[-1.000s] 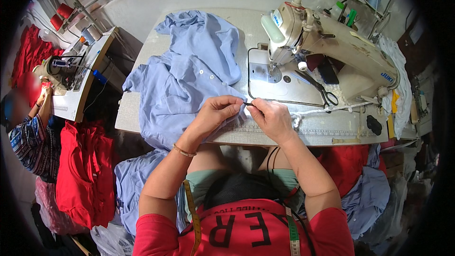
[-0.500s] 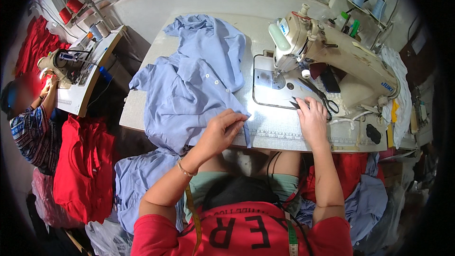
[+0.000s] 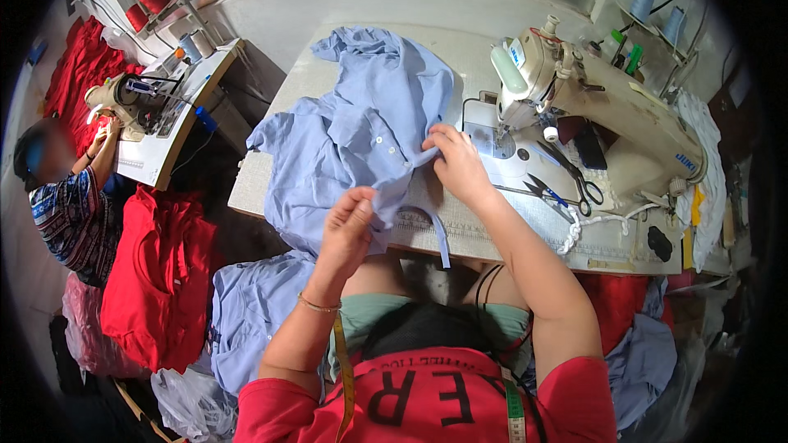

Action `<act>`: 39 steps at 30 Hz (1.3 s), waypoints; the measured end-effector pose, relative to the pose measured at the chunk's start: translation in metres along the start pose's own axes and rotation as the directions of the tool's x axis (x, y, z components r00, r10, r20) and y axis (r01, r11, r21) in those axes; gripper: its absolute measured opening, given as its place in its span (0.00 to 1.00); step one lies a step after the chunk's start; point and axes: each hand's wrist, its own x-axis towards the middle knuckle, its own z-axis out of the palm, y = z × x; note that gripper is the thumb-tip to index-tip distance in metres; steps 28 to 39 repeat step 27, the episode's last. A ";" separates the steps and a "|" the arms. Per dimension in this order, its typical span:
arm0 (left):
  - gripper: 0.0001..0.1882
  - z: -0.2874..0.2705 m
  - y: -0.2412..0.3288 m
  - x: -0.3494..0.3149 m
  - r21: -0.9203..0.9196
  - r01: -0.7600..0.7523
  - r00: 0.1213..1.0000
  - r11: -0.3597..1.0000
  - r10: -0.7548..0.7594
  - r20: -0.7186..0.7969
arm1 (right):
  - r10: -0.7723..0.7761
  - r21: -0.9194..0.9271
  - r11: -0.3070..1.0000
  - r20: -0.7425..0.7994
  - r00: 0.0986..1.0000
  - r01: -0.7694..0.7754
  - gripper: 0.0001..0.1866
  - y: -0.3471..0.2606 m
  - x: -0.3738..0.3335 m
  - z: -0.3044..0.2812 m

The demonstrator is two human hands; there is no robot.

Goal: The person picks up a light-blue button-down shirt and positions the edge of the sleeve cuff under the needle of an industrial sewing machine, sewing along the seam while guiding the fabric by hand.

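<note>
A light blue buttoned shirt [image 3: 328,148] lies spread on the sewing table. My left hand [image 3: 348,226] is closed, thumb against fingers, on the shirt's near part. At its right edge, past the white buttons, the fingers of my right hand [image 3: 460,166] are bent onto the cloth and pinch it. A narrow blue strip [image 3: 441,238] curls down from the shirt over the table's front edge. Right of my right forearm lie small thread snips [image 3: 545,192] and black-handled scissors [image 3: 573,174], both untouched. The sewing machine [image 3: 624,115] stands to the right of the shirt.
Blue thread cones [image 3: 643,2] stand behind the machine. A white braided cord [image 3: 572,235] lies along the table's right front. At the left, another person [image 3: 74,205] works at a second machine [image 3: 111,107]. Red garments [image 3: 160,279] and blue cloth [image 3: 254,312] hang below the table.
My right hand has let go of the snips, left on the table, and moved left to the shirt's edge. My left hand has shifted left and lifted the near cloth a little.
</note>
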 end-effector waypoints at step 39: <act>0.12 -0.034 0.013 0.044 0.058 -0.152 0.967 0.987 0.160 -0.197 | 0.155 0.501 0.567 0.714 0.682 -0.654 0.51 0.006 0.030 -0.057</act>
